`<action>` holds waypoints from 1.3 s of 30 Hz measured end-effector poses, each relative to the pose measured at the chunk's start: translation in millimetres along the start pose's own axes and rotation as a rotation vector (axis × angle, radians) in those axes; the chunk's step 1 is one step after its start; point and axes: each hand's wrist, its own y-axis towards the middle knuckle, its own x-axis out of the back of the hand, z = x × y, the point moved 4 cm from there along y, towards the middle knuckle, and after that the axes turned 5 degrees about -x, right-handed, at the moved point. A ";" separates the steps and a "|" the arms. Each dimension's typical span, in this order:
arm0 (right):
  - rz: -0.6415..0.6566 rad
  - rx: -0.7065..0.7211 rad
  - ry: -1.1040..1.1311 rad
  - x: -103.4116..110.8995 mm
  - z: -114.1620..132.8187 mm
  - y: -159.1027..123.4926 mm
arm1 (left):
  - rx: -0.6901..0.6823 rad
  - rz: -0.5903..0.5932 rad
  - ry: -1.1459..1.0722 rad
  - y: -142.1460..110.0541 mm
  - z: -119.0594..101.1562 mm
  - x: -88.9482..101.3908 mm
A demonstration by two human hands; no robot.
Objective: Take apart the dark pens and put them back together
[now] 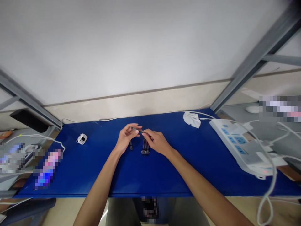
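A slim dark pen (136,129), held roughly level, spans the gap between my two hands above the blue tabletop. My left hand (127,135) pinches its left end between thumb and fingers. At the other end, the fingers of my right hand (154,139) are closed on the same pen. Below and between the hands lies a bundle of dark sticks (145,147) in shiny clear wrapping, partly covered by my right hand. A small dark strip (131,145) lies beside my left hand; its kind is too small to tell.
The blue tabletop (94,169) carries a white earbud case (81,139) and a blurred-out phone (49,169) on the left. Crumpled white tissue (192,119) lies at the back right, near a large white power strip (237,146) with loose cables. Grey metal posts (254,53) flank the table.
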 end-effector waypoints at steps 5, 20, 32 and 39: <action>0.021 0.022 -0.018 1.0 3.2 0.7 | 0.000 0.009 0.071 -0.9 -3.8 -1.4; 0.067 -0.061 -0.052 -1.0 -1.1 1.2 | 0.000 -0.058 0.134 0.1 3.5 1.6; 0.033 0.017 -0.090 1.1 -1.3 2.6 | -0.008 0.018 0.170 -0.3 -7.5 0.4; 0.064 -0.050 -0.015 0.7 -3.5 1.8 | 0.003 -0.003 0.168 -0.9 -3.5 -1.4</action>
